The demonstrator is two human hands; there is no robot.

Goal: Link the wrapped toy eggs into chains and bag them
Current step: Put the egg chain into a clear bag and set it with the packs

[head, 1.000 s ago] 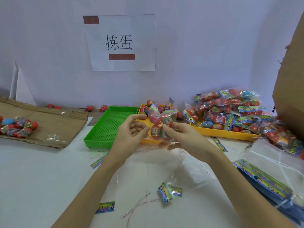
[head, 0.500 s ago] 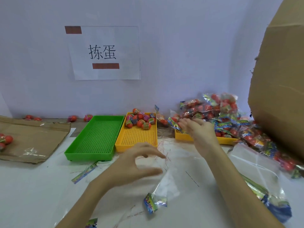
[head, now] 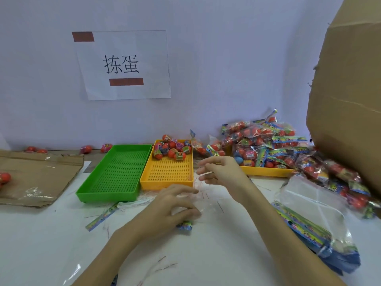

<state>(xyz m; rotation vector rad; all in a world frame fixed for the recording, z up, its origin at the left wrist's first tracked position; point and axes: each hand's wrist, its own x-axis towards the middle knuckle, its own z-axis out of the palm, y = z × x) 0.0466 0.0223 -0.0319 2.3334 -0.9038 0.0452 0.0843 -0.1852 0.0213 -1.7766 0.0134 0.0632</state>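
My left hand point(head: 175, 205) is curled down over an empty clear bag point(head: 206, 203) on the white table, thumb and fingers closing on its film. The bag's colourful header point(head: 185, 225) peeks out under the palm. My right hand point(head: 220, 172) hovers just beyond the bag with its fingers spread and nothing solid in it; its fingertips are near the film's edge. Several loose wrapped toy eggs point(head: 171, 151) lie at the far end of the yellow tray point(head: 167, 182). Finished bags of eggs point(head: 263, 141) are heaped on a second yellow tray point(head: 266, 172) at the right.
An empty green tray point(head: 107, 193) sits left of the yellow one. A stack of unused bags point(head: 309, 219) lies at the right, under a big cardboard box point(head: 350, 100). A cardboard sheet point(head: 37, 176) with a few eggs lies at the left. Header strips and red ties litter the table.
A second ago both hands held a filled bag of eggs. The right hand carried it to the pile and has come back empty; the left hand dropped onto the clear bag.
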